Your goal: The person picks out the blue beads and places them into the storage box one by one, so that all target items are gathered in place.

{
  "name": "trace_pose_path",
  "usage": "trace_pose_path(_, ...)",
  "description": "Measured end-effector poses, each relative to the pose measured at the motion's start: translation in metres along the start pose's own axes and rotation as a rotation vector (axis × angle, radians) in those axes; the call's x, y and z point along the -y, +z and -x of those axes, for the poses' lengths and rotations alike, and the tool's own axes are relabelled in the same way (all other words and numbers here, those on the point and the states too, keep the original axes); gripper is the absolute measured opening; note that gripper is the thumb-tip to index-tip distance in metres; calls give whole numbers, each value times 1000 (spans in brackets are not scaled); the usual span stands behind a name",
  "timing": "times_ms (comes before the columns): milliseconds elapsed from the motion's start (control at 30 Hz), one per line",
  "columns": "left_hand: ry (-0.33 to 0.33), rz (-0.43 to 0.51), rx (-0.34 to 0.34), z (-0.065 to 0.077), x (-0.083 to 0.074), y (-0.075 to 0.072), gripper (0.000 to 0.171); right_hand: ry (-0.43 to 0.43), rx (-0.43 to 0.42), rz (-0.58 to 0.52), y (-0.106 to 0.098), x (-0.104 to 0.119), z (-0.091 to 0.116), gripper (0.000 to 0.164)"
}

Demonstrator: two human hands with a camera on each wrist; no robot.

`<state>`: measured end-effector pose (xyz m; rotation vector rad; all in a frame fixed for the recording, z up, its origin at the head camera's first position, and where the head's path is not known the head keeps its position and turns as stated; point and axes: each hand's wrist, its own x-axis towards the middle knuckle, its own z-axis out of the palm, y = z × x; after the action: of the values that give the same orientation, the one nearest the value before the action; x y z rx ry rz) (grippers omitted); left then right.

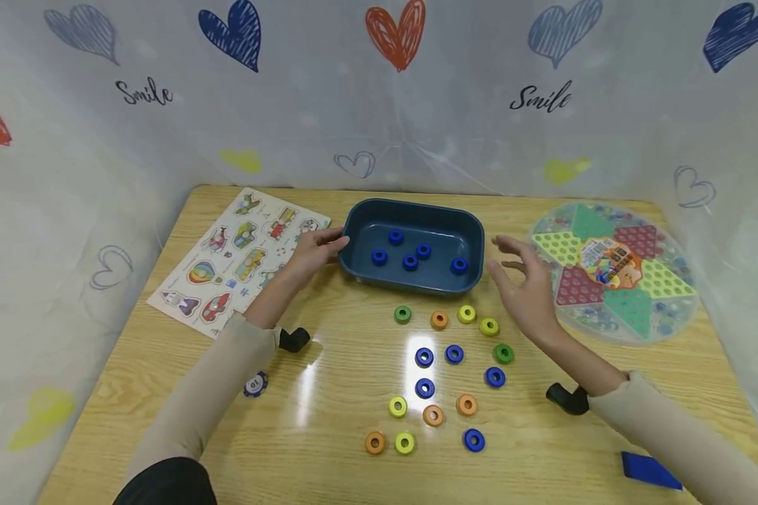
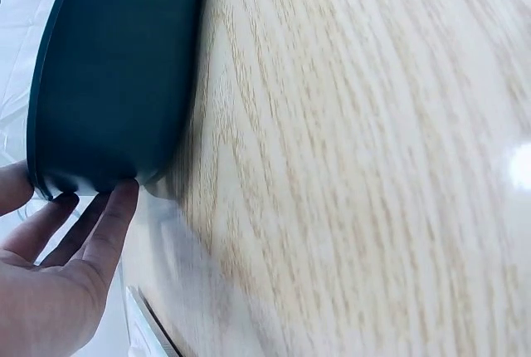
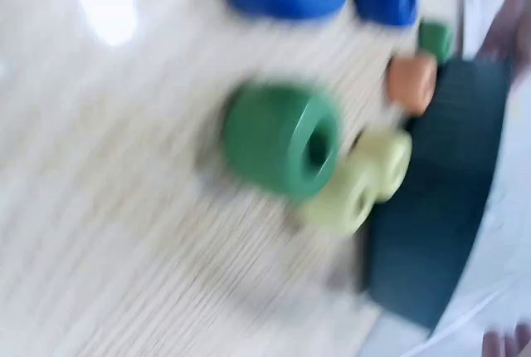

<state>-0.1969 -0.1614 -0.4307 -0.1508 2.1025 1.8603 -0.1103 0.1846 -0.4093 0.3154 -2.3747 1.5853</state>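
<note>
A dark teal rectangular tray (image 1: 410,283) stands on the table with several blue rings (image 1: 423,251) inside it. At its left end, my left hand (image 1: 312,256) holds the rim; in the left wrist view the fingertips (image 2: 124,195) touch the outer end wall and the thumb is at the rim. My right hand (image 1: 527,291) is just off the tray's right end, fingers spread and holding nothing. In front of the tray lie loose rings: green (image 1: 504,353), yellow (image 1: 489,327), orange (image 1: 439,320) and blue (image 1: 454,353). The right wrist view is blurred.
To the left, partly under my left forearm, lies a picture puzzle board (image 1: 217,273). A round game board (image 1: 613,273) sits at the right. A poker chip (image 1: 255,384) lies near my left sleeve, and a blue flat piece (image 1: 650,470) at front right. A printed curtain (image 1: 379,126) hangs behind.
</note>
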Motion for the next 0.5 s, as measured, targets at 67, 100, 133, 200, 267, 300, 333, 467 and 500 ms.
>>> trace_pose_path(67, 5, -5, -6, 0, 0, -1, 44, -79, 98, -17, 6, 9, 10, 36)
trace_pose_path(100, 5, -8, -9, 0, 0, -1, 44, -95, 164, -22, 10, 13, 16, 35)
trace_pose_path(133, 5, -9, -11, 0, 0, -2, 44, -97, 239, -37, 14, 17, 22, 33)
trace_pose_path(200, 4, -9, -8, 0, 1, -2, 44, -91, 389, -37, 23, 22, 34, 32)
trace_pose_path(267, 4, -13, -3, 0, 2, -2, 45, -85, 519, -5, 30, 23, 45, 32)
trace_pose_path(300, 5, -14, 1, 0, 2, -1, 45, -88, 571, 16, 33, 23, 50, 33)
trace_pose_path(333, 6, -14, 4, 0, 3, -1, 46, -91, 614, 31, 36, 22, 54, 35)
trace_pose_path(467, 16, -18, 4, 1, 3, 0, 45, -94, 704, 122, 44, 16, 65, 42)
trace_pose_path(500, 18, -17, 4, 2, 3, 0, 45, -91, 714, 142, 45, 14, 67, 42)
